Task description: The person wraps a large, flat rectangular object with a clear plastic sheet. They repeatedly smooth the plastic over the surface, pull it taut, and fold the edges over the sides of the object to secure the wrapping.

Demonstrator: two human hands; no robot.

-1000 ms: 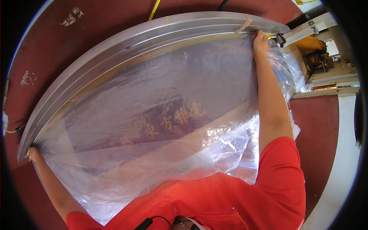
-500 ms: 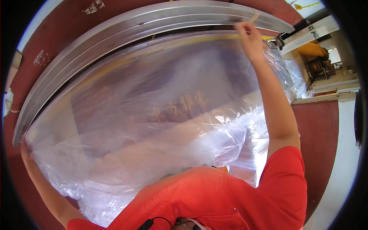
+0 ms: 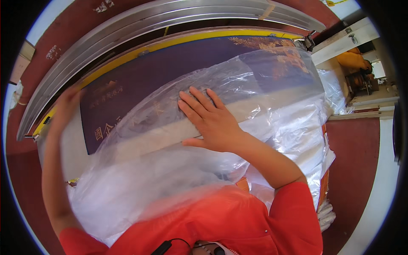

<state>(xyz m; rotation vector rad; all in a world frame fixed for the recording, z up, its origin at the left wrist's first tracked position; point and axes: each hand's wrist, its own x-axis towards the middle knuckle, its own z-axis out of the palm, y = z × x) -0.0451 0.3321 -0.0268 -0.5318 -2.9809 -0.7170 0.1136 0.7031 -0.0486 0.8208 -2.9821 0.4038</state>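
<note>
Red-brown floor, whitish scuffed patches on it at upper left. Pale box-like object at left rim, crumpled white item just below. Yellow strip top right. Off-white beam with metal fitting; beyond it, orange-yellow bulk beside dark machinery, bright pane near. Black object, right rim, too dark to identify.

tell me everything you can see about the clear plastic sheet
The clear plastic sheet looks like thin, glossy film, wrinkled, with bright glints on its creases. It lies loosely over part of a dark purple panel, leaving the panel's upper left bare, and looks cloudier and blurred near the red shirt. The right hand rests on it, fingers spread.
</note>
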